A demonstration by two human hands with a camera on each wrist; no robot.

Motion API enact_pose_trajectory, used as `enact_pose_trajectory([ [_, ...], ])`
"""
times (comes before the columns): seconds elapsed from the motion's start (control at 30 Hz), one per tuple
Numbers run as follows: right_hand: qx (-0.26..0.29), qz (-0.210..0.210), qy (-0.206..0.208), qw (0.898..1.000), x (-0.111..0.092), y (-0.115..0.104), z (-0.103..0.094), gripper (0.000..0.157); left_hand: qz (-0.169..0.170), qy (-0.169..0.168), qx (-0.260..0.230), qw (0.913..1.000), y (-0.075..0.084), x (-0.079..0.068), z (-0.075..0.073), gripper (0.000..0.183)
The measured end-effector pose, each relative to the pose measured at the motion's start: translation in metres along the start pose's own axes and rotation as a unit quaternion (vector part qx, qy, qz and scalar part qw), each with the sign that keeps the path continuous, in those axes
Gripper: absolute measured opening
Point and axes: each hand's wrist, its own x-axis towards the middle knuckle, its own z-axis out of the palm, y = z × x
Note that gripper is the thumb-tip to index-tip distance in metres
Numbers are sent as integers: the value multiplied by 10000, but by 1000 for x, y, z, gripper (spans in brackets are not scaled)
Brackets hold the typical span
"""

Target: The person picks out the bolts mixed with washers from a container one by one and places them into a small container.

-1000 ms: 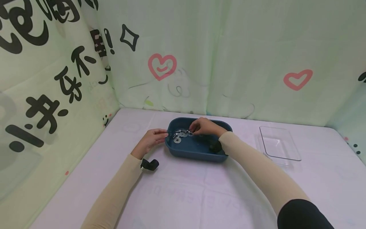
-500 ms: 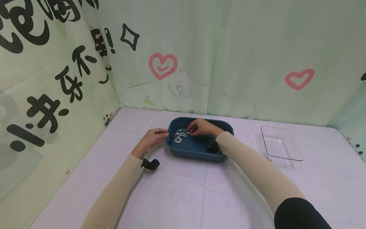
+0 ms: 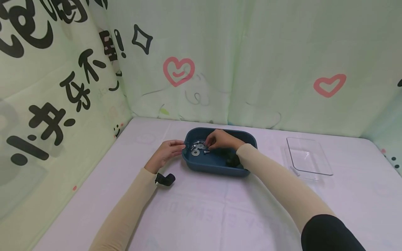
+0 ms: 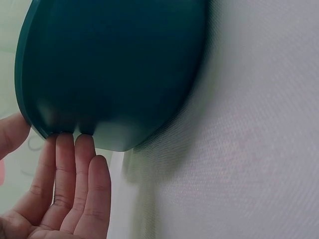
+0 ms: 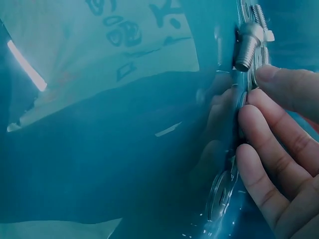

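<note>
A dark blue tub (image 3: 216, 169) stands on the table with metal hardware at its left end. My left hand (image 3: 166, 154) holds that end, its thumb at the rim and its long fingers (image 4: 65, 169) against the outer wall. Inside the tub, my right hand (image 3: 223, 140) reaches down to the hardware pile; its fingertips (image 5: 254, 119) touch the washers (image 5: 219, 196). A bolt (image 5: 247, 47) lies near the thumb in the right wrist view. In the head view one bolt (image 3: 206, 152) lies in front of the pile, apart from the fingers. A flat washer (image 3: 195, 152) lies left of it.
A clear plastic box (image 3: 306, 157) sits on the table to the right of the tub. White cloth (image 3: 201, 212) covers the table, and a printed curtain (image 3: 267, 69) hangs behind and on the left side.
The bolt that was at my right fingertips now lies apart on the tub floor, nearer to me. My right hand shifts slightly left. My left hand stays on the tub's end.
</note>
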Motion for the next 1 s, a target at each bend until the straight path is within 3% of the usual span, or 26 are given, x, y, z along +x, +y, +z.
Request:
enact_pose_trajectory([
  [0.27, -7, 91, -160, 9998, -5, -7, -3, 20, 44, -14, -13, 10000, 1, 0, 0, 39],
  [0.67, -169, -73, -781, 9968, -20, -13, -12, 18, 21, -21, 34, 10000, 0, 0, 0, 40],
  [1.0, -352, 90, -747, 9965, -37, -11, -21, 17, 47, -26, 33, 10000, -2, 0, -1, 40],
])
